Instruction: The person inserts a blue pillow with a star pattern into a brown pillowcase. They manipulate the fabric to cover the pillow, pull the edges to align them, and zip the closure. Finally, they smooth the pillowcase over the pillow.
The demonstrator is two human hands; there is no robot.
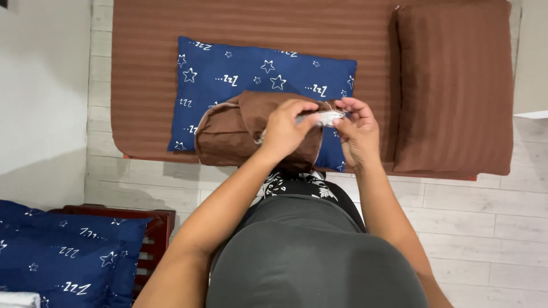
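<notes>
A brown pillowcase point(225, 131) hangs bunched in front of me, above a dark blue pillow point(228, 77) printed with white stars. My left hand point(285, 128) grips the pillowcase's open end. My right hand point(355, 128) pinches the same edge, where a white label or seam strip point(325, 118) shows between my fingers. The two hands nearly touch. The blue pillow lies flat on a brown striped mattress point(148, 68).
A folded brown striped cover or pillow point(456, 91) lies on the mattress at the right. At lower left, blue star-print pillows point(63, 256) are stacked on a dark wooden chair point(157, 228). Pale wood-look flooring point(485, 211) runs under me; a white wall point(40, 85) stands left.
</notes>
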